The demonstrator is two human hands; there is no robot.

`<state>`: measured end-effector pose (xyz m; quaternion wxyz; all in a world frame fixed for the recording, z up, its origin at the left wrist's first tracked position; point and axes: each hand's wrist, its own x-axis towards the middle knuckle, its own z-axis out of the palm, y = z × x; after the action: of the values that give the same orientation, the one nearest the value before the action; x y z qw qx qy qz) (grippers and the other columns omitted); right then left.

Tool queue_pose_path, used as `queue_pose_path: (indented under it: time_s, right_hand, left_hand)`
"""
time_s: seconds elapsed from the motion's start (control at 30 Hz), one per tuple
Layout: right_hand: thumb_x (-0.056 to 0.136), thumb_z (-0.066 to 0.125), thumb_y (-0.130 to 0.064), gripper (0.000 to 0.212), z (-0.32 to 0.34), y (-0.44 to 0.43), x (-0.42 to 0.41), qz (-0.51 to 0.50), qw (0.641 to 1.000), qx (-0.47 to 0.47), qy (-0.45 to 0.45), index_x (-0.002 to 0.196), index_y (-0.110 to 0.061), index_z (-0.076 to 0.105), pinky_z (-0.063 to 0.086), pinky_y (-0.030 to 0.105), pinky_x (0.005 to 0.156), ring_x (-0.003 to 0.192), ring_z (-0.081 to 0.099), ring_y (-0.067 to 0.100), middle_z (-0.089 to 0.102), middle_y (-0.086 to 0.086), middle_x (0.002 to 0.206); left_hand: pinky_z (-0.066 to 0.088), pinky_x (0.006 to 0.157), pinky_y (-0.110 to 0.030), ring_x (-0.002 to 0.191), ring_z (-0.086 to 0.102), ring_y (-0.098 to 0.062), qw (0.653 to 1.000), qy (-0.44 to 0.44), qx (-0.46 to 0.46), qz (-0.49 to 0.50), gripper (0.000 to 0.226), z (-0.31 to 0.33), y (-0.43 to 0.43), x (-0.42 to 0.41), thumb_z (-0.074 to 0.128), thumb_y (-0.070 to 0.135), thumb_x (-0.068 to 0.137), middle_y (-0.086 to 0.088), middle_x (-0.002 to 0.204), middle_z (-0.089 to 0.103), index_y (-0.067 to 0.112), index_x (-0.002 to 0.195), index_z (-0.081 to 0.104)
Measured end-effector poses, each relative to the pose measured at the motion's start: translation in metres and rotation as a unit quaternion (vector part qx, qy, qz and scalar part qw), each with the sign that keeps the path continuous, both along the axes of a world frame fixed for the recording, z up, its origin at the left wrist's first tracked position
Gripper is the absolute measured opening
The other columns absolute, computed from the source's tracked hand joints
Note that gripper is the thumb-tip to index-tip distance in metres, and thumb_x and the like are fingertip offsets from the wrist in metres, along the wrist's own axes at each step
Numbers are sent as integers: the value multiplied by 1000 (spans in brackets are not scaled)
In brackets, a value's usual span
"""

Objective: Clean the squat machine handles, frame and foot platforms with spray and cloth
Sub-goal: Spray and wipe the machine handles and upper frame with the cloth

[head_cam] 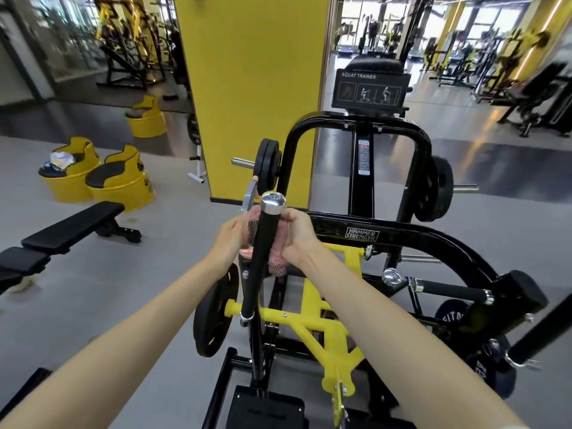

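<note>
Gripping pink cloth [276,263] w/ both hands: R hand [298,239] curled on it right of upright black handle [263,243], L hand [230,241] pinching it on left. Grey spray trigger [249,199] pokes up just above L hand; black machine frame [411,235] behind

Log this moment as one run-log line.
phase: wipe of black handle | left grip: holds spray bottle | right grip: holds pink cloth | pink cloth: bunched behind black handle, below chrome cap
</note>
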<state>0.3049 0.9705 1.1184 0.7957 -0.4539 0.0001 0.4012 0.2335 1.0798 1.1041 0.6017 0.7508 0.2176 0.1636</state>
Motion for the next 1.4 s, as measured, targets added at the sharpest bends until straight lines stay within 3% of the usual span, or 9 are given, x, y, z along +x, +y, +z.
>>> queue_pose_path:
  time_s: [0.13, 0.27, 0.53, 0.63, 0.73, 0.87, 1.1, 1.23, 1.4]
  right_hand:
    - [93, 34, -19, 26, 21, -6, 3, -1, 999, 39, -36, 111, -18, 52, 50, 38, 88, 84, 66, 25, 68, 12, 98]
    - [98, 36, -17, 42, 18, -9, -4, 10, 997, 35, -74, 74, -12, 70, 52, 37, 76, 73, 67, 20, 72, 7, 76]
    - [98, 35, -19, 34, -5, -7, -12, 9, 994, -17, -106, 114, -10, 64, 51, 46, 90, 95, 64, 31, 65, 19, 104]
    - [97, 39, -28, 32, -25, -3, -12, 3, 976, -148, -158, 87, -18, 68, 52, 36, 80, 94, 63, 30, 66, 15, 92]
    - [97, 35, -35, 36, -75, -7, -19, -6, 887, -401, -228, 93, -16, 65, 42, 34, 83, 105, 54, 30, 61, 12, 100]
    - [99, 33, -27, 27, -115, -21, -34, -13, 897, -409, -165, 96, -21, 59, 39, 30, 80, 100, 56, 29, 56, 6, 92]
    - [89, 44, -8, 12, -120, -26, -45, 36, 939, -339, -48, 90, -10, 56, 44, 33, 76, 86, 56, 26, 58, 14, 94]
    - [90, 42, -10, 21, -139, -22, -59, 74, 963, -255, 52, 100, -7, 61, 50, 39, 86, 95, 60, 28, 64, 14, 103]
    - [86, 55, -23, 37, -145, -14, -49, 78, 858, -471, -191, 121, -12, 49, 52, 39, 83, 106, 53, 26, 52, 7, 119]
  left_hand:
    - [51, 83, -31, 87, 64, -9, 998, -38, -49, 0, 30, 18, -2, 5, 40, 45, 100, 9, 88, 68, 31, 97, 66]
    - [50, 91, -41, 88, 63, -16, 998, -34, -38, -27, 30, 14, 3, 2, 45, 29, 99, -6, 93, 70, 12, 105, 69]
    - [50, 87, -34, 91, 62, -21, 999, 36, -21, -23, 34, -16, 7, -8, 41, 25, 99, -9, 95, 70, 3, 98, 67]
    - [46, 84, -33, 92, 60, -20, 998, 60, -23, 1, 26, -28, 7, -11, 42, 21, 99, -6, 93, 66, 9, 94, 65]
    - [45, 85, -34, 94, 58, -21, 993, 110, -14, 42, 24, -47, 8, -14, 42, 11, 99, -10, 101, 63, 4, 111, 62]
    - [48, 76, -33, 90, 59, -20, 962, 267, 21, -41, 19, -74, 4, -31, 51, 5, 90, -14, 102, 64, 10, 108, 58]
    - [43, 96, -43, 118, 55, -26, 913, 330, -221, -97, 85, -112, -10, -52, 69, 57, 76, -13, 131, 56, 5, 136, 39]
    - [52, 85, -43, 107, 62, -31, 884, 232, -393, -96, 42, -134, -23, -67, 61, 30, 91, -19, 118, 64, 1, 121, 56]
    - [53, 77, -39, 87, 63, -30, 927, 270, -258, 37, 30, -164, 9, -80, 60, 10, 93, -18, 98, 66, -8, 117, 59]
